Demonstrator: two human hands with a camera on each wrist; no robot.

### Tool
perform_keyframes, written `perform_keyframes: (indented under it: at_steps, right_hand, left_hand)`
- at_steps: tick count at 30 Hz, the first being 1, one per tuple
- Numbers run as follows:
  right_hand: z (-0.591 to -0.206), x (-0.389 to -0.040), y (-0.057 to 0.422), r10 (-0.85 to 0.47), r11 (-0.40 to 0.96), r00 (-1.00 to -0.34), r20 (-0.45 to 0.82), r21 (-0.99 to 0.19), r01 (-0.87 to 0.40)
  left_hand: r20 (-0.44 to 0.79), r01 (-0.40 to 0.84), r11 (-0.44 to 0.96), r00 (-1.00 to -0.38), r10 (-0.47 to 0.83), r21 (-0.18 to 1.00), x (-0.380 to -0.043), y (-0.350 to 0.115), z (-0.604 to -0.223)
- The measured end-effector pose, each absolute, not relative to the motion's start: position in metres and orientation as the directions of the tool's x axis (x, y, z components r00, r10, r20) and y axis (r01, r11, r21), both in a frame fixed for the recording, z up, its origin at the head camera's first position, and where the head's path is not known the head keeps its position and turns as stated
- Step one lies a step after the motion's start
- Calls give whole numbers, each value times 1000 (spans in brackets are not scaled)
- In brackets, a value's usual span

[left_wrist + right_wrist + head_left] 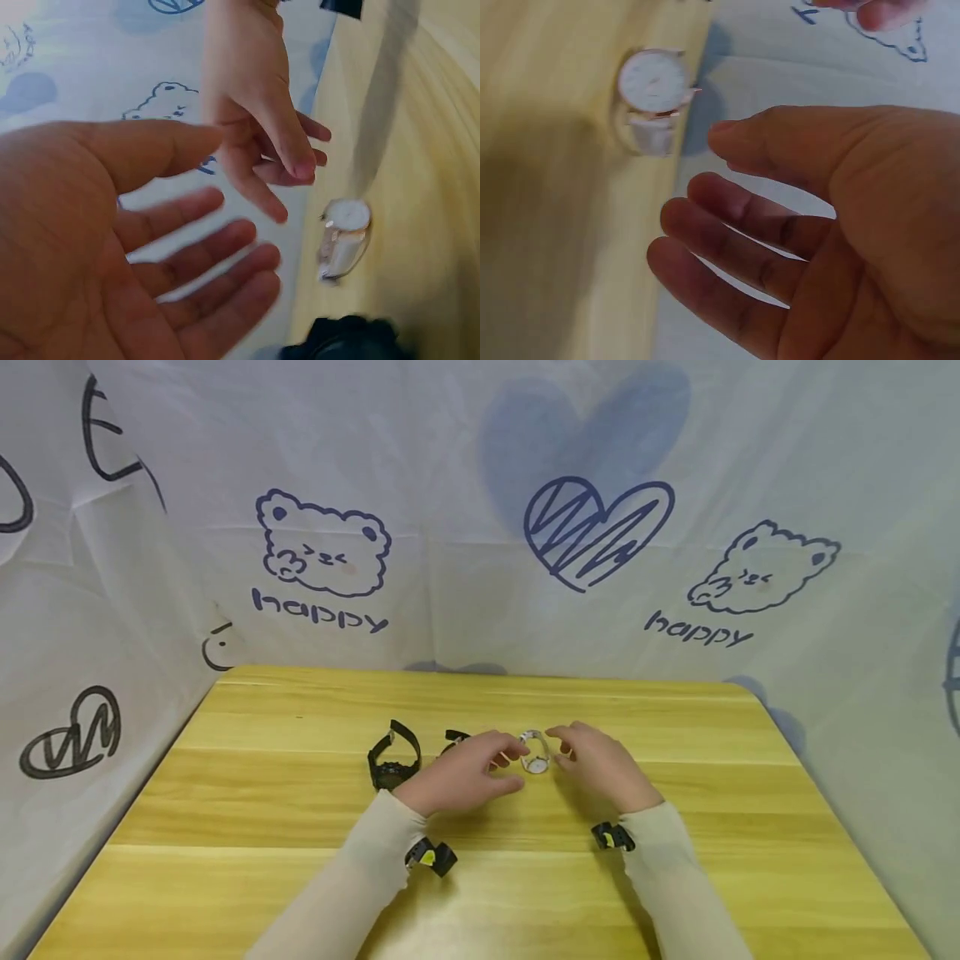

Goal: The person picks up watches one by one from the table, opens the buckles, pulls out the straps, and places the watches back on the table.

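A small wristwatch with a white dial and pale strap lies on the table between the two hands, its strap standing in a loop. The left hand hovers on its left side with fingers loosely bent and nothing in them. On the watch's right, the right hand reaches in, also holding nothing, fingertips close beside the strap. In the right wrist view the white watch shows its round dial with a rose-gold rim, apart from the thumb. The left wrist view shows the same watch below the right hand's fingers.
A black wristwatch sits left of the left hand. Another dark watch is partly hidden behind that hand. The wooden table ends at a white cloth backdrop with printed bears and hearts. Both wrists carry small black straps.
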State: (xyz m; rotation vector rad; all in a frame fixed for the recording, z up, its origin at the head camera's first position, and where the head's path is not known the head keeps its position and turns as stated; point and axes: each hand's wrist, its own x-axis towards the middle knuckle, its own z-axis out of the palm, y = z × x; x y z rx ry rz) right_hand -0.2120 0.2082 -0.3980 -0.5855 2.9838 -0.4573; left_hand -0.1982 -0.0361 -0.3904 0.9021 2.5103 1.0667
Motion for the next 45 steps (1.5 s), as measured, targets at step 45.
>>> perform_keyframes:
  at_steps: [45]
  right_hand:
    - [-344,-170,183,-574,592,-601,556,-226,-774]
  left_hand:
    - [187,347,467,-916,355,813,-196,-70,-341]
